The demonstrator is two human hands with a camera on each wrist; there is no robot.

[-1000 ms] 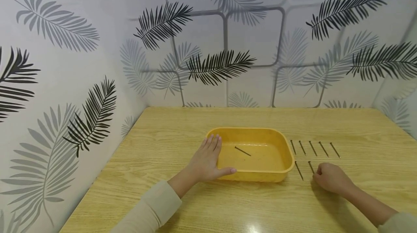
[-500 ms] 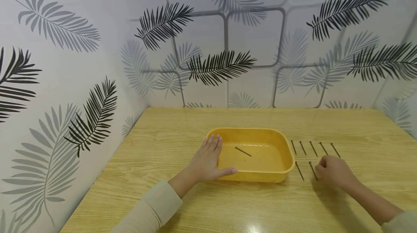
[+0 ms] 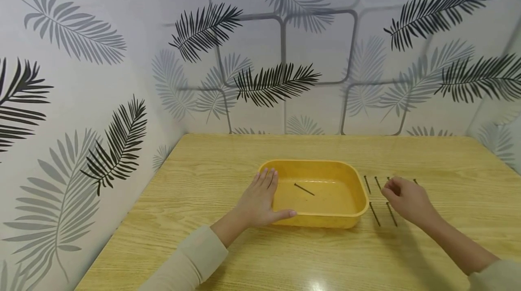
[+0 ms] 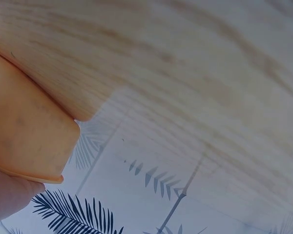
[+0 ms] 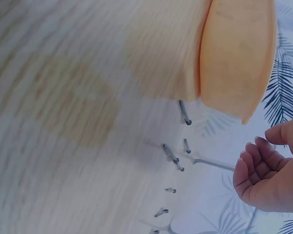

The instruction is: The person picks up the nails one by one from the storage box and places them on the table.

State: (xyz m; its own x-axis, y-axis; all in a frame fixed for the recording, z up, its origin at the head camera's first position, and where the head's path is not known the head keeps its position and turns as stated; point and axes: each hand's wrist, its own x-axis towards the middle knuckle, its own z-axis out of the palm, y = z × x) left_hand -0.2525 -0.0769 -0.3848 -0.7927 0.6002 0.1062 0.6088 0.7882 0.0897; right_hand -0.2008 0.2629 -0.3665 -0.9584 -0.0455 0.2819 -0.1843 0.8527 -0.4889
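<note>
The yellow plastic tray stands on the table, one dark nail lying inside it. My left hand rests on the tray's left end, fingers straight over the rim and thumb along the front edge. Past the tray's right side my right hand hovers above the table. Its fingers curl loosely in the right wrist view, thumb apart from them, with nothing held. Beneath and beside it lie two rows of nails. The back row starts with a nail near the tray and is partly hidden by the hand; two nails form the front row.
The wooden table reaches back to a wall with leaf-patterned paper, and another papered wall rises on the left. The tray's raised rim lies between the two hands.
My right hand has let go of the second front-row nail, which lies beside the first. The hand has risen and moved back, now covering part of the back row. The left hand stays put.
</note>
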